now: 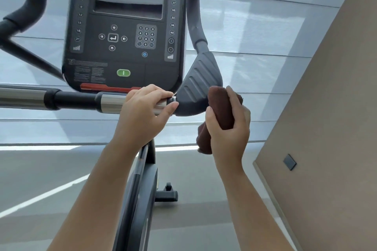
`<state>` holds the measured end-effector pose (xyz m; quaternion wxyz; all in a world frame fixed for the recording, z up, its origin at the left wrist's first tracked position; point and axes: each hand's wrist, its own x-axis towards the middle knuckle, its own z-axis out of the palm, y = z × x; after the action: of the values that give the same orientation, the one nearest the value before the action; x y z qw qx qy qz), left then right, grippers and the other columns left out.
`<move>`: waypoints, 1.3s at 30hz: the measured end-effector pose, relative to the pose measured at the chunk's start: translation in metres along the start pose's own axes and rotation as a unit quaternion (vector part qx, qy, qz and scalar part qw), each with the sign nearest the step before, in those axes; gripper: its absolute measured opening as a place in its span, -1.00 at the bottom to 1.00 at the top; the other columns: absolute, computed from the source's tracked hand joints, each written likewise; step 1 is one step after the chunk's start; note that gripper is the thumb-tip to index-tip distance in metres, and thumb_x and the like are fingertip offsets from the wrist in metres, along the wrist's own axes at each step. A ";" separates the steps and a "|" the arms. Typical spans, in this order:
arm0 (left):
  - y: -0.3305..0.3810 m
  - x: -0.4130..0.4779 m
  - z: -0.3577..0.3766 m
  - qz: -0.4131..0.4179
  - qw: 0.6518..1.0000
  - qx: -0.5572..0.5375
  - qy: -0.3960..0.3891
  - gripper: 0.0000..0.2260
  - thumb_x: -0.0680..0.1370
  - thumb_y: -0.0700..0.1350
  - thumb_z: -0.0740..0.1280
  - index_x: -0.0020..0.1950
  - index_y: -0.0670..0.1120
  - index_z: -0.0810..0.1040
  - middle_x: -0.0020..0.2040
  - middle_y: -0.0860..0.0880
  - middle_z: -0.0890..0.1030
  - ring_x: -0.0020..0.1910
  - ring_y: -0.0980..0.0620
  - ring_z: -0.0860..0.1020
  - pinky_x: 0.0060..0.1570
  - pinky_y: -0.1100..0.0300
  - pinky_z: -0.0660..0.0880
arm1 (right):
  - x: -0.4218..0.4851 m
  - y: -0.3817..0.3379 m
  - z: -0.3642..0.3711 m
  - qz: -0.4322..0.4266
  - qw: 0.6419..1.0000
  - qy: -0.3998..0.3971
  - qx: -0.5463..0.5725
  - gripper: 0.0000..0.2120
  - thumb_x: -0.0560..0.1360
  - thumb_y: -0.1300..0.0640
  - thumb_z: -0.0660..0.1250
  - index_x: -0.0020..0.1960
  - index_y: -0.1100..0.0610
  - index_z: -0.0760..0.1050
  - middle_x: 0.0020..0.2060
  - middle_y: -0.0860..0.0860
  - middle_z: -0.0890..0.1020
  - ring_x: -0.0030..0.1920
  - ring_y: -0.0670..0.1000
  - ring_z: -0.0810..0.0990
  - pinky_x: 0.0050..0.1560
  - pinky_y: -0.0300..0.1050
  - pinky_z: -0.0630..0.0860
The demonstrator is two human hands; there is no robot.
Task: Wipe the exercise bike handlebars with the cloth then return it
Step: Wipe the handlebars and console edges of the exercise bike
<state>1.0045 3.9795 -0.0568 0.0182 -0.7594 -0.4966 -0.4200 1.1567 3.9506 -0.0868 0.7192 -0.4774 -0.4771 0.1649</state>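
Gripping the rolled brown cloth [221,108] against the ribbed grey pad [197,85], the right hand [228,126] curls round it; the left hand [145,112] clasps the chrome handlebar [111,102]. Above, the console [124,26] reads "STAR TRAC", with numbered keys and a green button [123,72].

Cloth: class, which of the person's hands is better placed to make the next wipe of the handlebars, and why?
The right. The right hand grips the cloth beside the grey ribbed grip; the left hand holds the chrome bar and has no cloth.
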 end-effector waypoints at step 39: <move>0.030 0.153 0.049 -0.209 0.953 -0.198 -0.090 -0.76 0.39 -0.22 0.46 -0.02 0.05 0.62 -0.13 0.04 0.68 -0.10 0.12 0.63 -0.13 0.20 0.57 | 0.280 0.067 0.036 -0.217 0.888 -0.398 0.079 -0.55 0.29 0.15 0.41 0.08 -0.19 0.40 0.03 -0.14 0.54 0.04 -0.09 0.54 0.05 -0.19 0.48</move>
<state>1.0818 4.0994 0.0236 -0.2654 -0.6616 -0.5508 -0.4341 1.2784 4.1961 0.0080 0.5223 -0.1977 -0.8003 0.2182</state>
